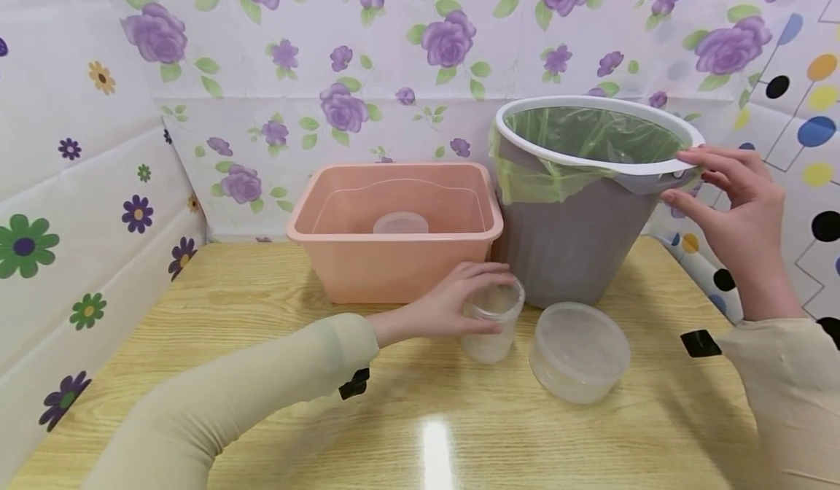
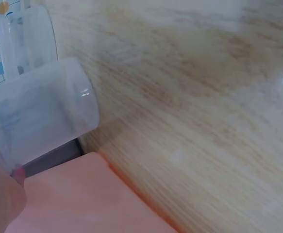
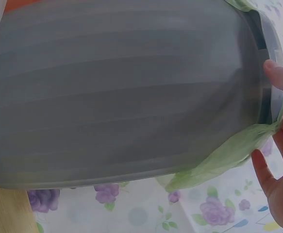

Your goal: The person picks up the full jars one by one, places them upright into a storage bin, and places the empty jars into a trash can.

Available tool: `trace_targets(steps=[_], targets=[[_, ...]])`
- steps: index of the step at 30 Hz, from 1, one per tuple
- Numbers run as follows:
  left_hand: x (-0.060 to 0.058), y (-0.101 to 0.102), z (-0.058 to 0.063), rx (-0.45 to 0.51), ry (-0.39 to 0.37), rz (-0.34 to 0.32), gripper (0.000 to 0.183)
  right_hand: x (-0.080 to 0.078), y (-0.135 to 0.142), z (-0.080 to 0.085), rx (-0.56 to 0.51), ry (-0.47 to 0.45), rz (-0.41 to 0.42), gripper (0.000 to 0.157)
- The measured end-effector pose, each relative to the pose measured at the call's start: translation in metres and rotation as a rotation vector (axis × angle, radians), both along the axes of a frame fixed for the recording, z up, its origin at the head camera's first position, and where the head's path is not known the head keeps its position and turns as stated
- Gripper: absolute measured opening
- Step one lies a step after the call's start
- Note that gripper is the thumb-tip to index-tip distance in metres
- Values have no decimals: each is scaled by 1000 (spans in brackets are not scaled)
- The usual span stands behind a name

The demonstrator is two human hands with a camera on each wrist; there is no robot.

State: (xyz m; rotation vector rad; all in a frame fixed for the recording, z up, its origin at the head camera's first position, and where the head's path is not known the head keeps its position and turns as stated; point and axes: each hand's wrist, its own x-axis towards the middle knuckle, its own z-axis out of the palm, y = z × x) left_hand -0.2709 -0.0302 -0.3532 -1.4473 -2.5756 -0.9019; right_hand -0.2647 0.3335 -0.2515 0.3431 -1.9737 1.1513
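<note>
In the head view, my left hand (image 1: 453,300) grips a tall clear plastic container (image 1: 488,340) by its upper part, fingers on the far side and thumb on the near side. Whether the base of this container (image 2: 44,111) touches the table is hard to tell. My right hand (image 1: 741,205) pinches the white rim ring (image 1: 590,160) of a grey trash can (image 1: 558,238) at its right side. A green bag (image 1: 538,180) lines the can and hangs over its edge. Beside the tall container stands a wide round lidded container (image 1: 579,355).
A pink plastic bin (image 1: 394,267) stands left of the trash can, with a clear round-topped container (image 1: 400,223) inside. All stand on a wood-grain table (image 1: 275,432), against a wall sheet with purple flowers (image 1: 367,52).
</note>
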Motion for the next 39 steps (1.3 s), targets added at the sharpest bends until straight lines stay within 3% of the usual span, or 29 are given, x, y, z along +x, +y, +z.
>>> trace_targets(steps=[10, 15, 27, 35, 39], targets=[[-1, -7, 16, -128, -68, -6, 74, 0, -2, 0, -5, 7, 8, 47], [-1, -13, 28, -246, -105, -31, 80, 0, -2, 0, -1, -6, -10, 47], [-5, -17, 67, -514, -62, -111, 83, 0, -2, 1, 3, -1, -10, 47], [-4, -18, 80, -607, -50, -175, 83, 0, -2, 0, 1, 10, -13, 47], [-4, -21, 87, -661, -79, -204, 85, 1, -3, 1, -1, 5, -3, 47]])
